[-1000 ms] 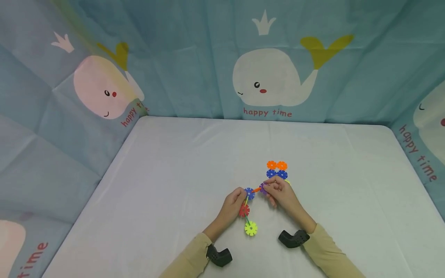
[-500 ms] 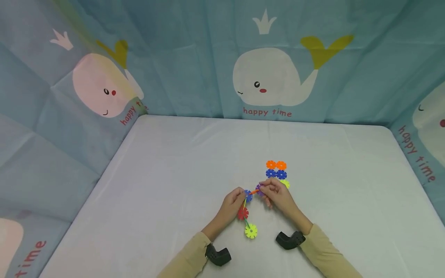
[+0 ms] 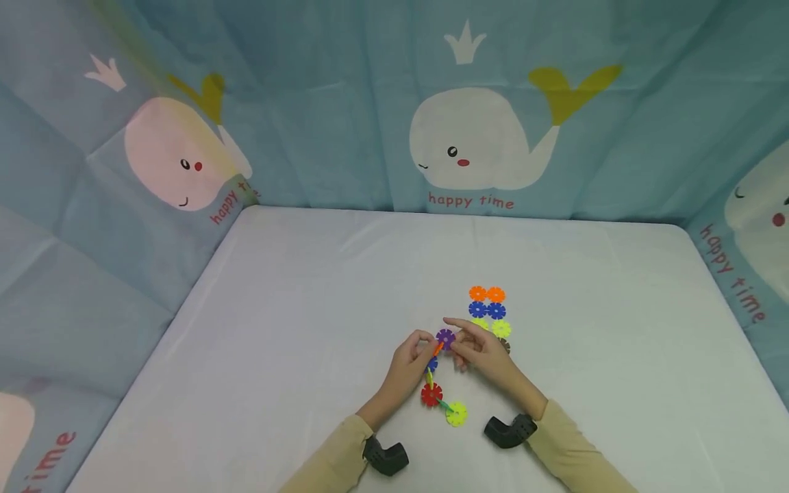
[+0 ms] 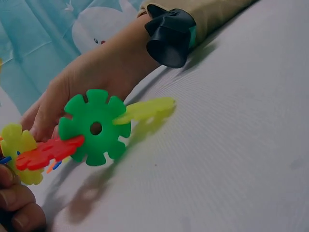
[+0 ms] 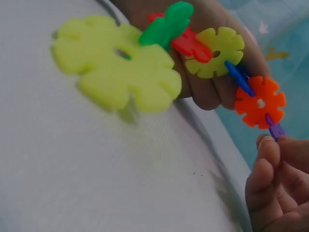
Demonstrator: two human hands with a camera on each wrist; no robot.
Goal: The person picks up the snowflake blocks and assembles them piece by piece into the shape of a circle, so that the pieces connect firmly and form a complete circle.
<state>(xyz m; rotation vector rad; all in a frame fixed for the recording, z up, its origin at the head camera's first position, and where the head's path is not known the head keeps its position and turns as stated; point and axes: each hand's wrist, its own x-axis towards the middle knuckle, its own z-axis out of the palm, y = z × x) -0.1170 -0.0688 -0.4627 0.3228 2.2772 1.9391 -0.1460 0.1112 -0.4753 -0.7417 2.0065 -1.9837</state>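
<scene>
A chain of slotted plastic snowflake discs hangs between the two hands. My left hand grips it around the orange disc and the blue disc; the exact contact is partly hidden. My right hand pinches the purple disc at the chain's top end between thumb and finger, its index finger stretched out above. Below the left hand follow a yellow disc, a red disc, a green disc and a yellow end disc low over the table.
Just beyond the right hand, loose discs lie in pairs on the white table: orange discs, blue discs and yellow discs. A brown disc is partly covered by the hand. A whale-print curtain surrounds the table.
My right hand has moved left with the purple disc, closer to the left hand. The chain has swung steeper and its lower end has shifted right. More loose discs now show.
</scene>
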